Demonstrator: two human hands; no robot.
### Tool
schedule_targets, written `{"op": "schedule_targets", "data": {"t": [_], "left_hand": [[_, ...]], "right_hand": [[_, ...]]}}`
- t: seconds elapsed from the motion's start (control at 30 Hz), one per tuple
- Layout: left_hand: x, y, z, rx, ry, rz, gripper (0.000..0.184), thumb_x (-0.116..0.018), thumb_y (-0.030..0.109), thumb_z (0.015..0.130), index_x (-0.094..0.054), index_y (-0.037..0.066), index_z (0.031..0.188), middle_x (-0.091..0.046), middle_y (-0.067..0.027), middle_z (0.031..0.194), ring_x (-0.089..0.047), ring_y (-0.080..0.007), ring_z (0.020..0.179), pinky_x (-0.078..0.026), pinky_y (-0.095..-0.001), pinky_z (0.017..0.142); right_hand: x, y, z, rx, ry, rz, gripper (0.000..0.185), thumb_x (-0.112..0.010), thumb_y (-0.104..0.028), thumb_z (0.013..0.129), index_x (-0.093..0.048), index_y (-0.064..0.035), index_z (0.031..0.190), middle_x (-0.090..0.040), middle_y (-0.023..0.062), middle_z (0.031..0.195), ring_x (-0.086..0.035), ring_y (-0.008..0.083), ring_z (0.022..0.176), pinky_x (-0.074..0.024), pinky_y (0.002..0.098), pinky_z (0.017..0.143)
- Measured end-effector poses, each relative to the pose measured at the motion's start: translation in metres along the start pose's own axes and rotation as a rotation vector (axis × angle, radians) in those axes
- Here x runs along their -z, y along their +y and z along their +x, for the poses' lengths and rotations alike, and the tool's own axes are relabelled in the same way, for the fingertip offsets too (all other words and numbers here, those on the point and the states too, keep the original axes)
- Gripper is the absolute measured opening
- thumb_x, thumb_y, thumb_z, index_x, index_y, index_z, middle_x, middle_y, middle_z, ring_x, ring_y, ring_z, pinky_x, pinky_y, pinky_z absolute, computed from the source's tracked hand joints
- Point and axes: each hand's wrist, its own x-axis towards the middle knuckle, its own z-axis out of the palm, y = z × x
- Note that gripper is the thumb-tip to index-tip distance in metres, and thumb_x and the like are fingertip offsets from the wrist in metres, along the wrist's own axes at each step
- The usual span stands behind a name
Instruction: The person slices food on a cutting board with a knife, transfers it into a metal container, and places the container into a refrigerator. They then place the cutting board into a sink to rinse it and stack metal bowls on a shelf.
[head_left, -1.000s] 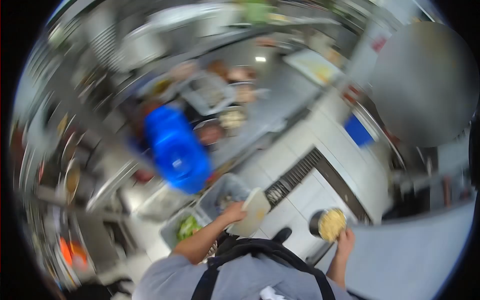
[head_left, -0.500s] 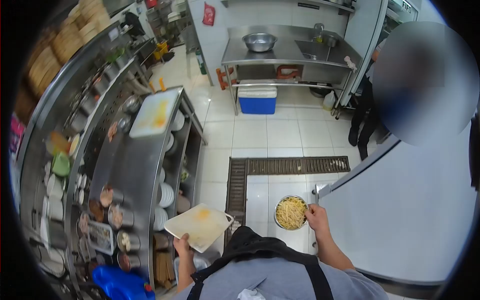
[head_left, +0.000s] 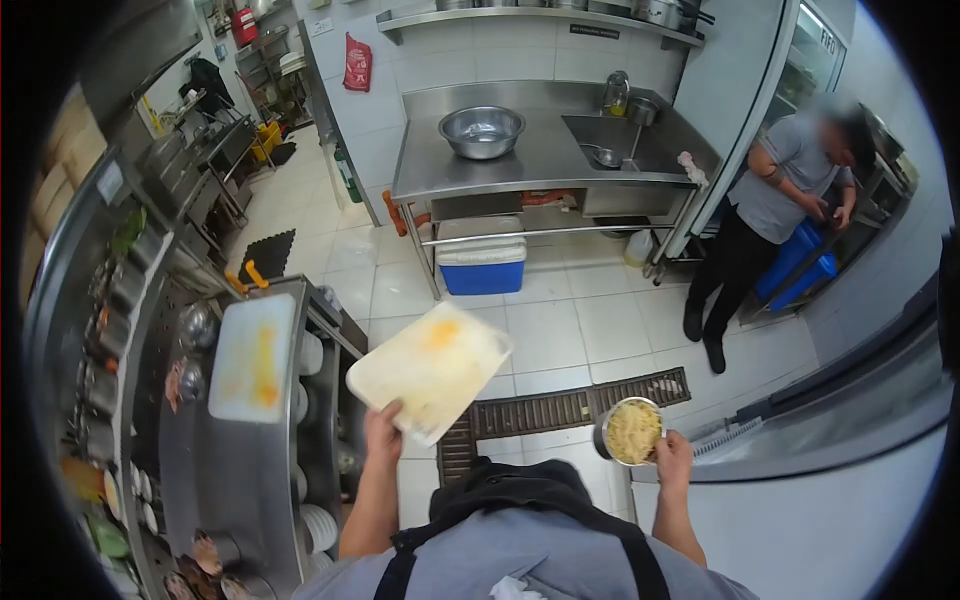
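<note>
While the left hand (head_left: pixel 383 432) is raised: fingers clamped on near-left edge of cutting board (head_left: pixel 435 365).
Long axis: slants from that hand to far right, above floor (head_left: pixel 545 335).
Metal pot (head_left: pixel 601 437): mouth up, pale strips (head_left: pixel 633 432) inside; right hand (head_left: pixel 673 457) clamped at its right side.
Open room: tiles between board and pot; steel counter (head_left: pixel 240 470) edge near board's left corner.

White floor tiles (head_left: pixel 555 325) spread wide, cut by a dark drain (head_left: pixel 540 410); and there at the back, a steel table (head_left: pixel 545 165) with its sink (head_left: pixel 650 148) hugged the wall (head_left: pixel 500 66), a long shelf (head_left: pixel 540 15) running above!
</note>
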Motion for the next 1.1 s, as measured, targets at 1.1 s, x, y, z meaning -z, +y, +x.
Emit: {"op": "schedule_targets", "data": {"t": [1.1], "left_hand": [[-0.761,-0.251,0.760,-0.164,0.009,0.965,0.035,-0.066,0.009,0.078,-0.064,-0.002,0.111,-0.068,-0.0208,0.103,-0.067,-0.0297,0.091,-0.053,-0.0394,0.078]], "right_hand": [[0.044,0.094,0.466,-0.517,0.421,0.149,0.019,-0.056,-0.011,0.086,-0.057,0.0029,0.073,-0.059,0.0036,0.064,-0.052,0.0086,0.059,-0.0413,0.0249,0.053]]}}
